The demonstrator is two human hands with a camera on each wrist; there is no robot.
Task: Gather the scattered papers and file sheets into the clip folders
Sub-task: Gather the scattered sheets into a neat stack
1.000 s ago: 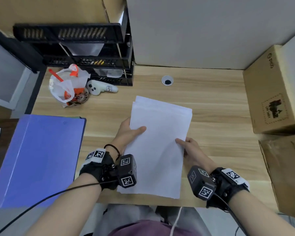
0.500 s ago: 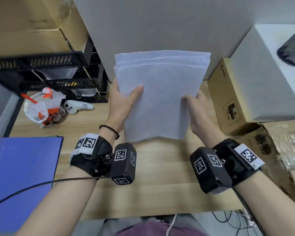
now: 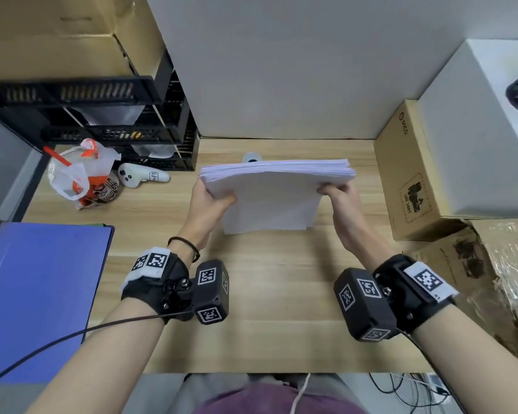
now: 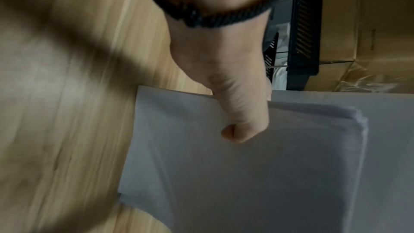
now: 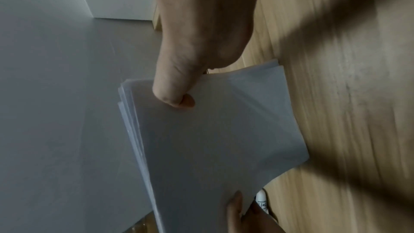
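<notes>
At lower left the blue folder (image 3: 39,291) lies closed on the desk (image 3: 269,309): filing is not begun. At centre the paper stack (image 3: 274,189) stands gathered, edge down, left hand (image 3: 205,204) and right hand (image 3: 340,201) each pinching a side.

— Anything here you can actually read?

— Not much. The cardboard box (image 3: 407,171) on the right has "orico" printed along its near edge, next to a small round logo, but the letters are small and I'm not sure of them.

— And the stamp on its side?

— A dark picture with a short line of print; too small to make out.

— The white controller (image 3: 138,176)?

— A little label, blurred. The printed cup in the plastic bag (image 3: 78,171), same.
</notes>
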